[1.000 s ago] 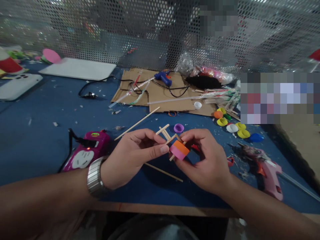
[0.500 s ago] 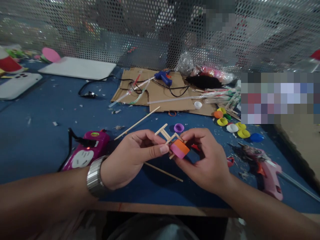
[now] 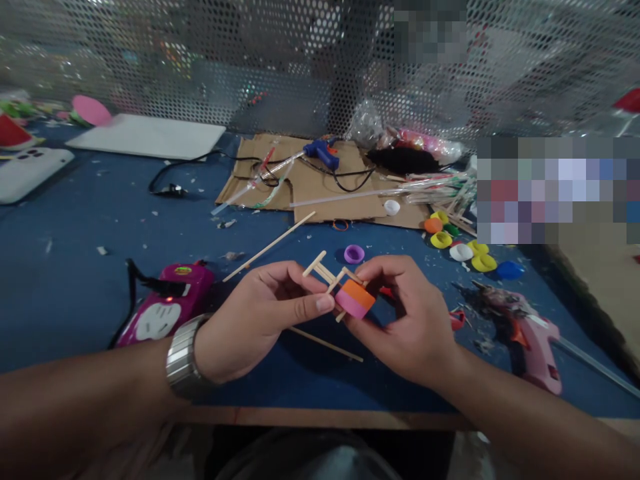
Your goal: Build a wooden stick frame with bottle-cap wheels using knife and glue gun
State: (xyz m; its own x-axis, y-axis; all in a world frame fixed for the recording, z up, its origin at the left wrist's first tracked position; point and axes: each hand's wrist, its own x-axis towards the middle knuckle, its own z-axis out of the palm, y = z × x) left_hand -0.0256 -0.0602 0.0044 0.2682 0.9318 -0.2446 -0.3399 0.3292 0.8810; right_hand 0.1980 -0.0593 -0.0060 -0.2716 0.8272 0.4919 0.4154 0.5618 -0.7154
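Observation:
Between my two hands is a small frame of wooden sticks (image 3: pixel 320 268) with orange and pink bottle caps (image 3: pixel 356 298) joined at its right end. My left hand (image 3: pixel 267 313) pinches the stick frame between thumb and fingers. On the other side, my right hand (image 3: pixel 407 320) closes around the caps end, thumb below and fingers above. A bit of red shows behind the right fingers, too hidden to name. One loose stick (image 3: pixel 270 247) lies beyond my left hand, and another stick (image 3: pixel 327 344) lies beneath the hands. A purple cap (image 3: pixel 354 254) rests just past the frame.
A magenta power strip (image 3: pixel 170 303) sits at left, a pink glue gun (image 3: pixel 533 340) at right. Several coloured caps (image 3: pixel 484 263) lie at right. Cardboard (image 3: pixel 340 208) with a blue glue gun (image 3: pixel 323 155) is at the back, before a perforated metal screen (image 3: pixel 280 73).
The view has shifted slightly, so most things sit a little further left. Both hands keep their hold on the stick frame and caps, with hardly any movement.

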